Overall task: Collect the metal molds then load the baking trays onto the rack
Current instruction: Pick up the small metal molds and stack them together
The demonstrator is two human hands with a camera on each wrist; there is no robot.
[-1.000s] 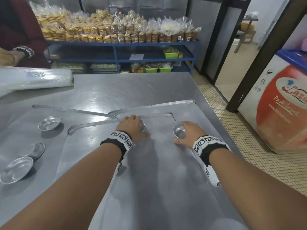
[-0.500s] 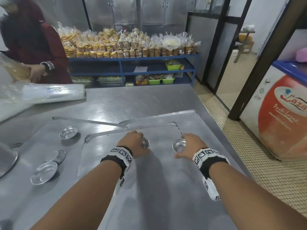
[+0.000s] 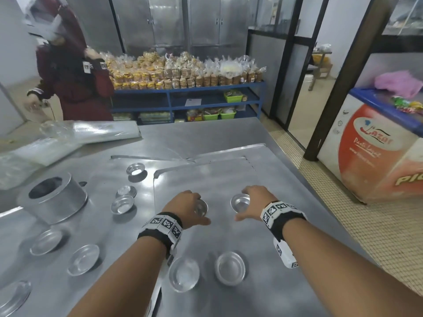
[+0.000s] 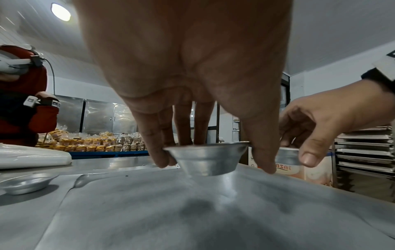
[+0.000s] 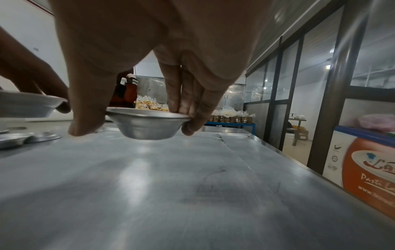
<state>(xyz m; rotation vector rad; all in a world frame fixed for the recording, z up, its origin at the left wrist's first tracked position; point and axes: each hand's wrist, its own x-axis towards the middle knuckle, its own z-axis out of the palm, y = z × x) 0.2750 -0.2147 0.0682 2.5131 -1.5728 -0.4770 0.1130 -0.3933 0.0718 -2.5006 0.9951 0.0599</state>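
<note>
Each hand pinches a small round silver metal mold by its rim, just above the middle of the flat grey baking tray (image 3: 263, 282): left hand (image 4: 192, 67), left mold (image 4: 208, 159); right hand (image 5: 149, 50), right mold (image 5: 147, 126). Such light rim pinches could slip, so a smooth cup might drop and clatter.
</note>
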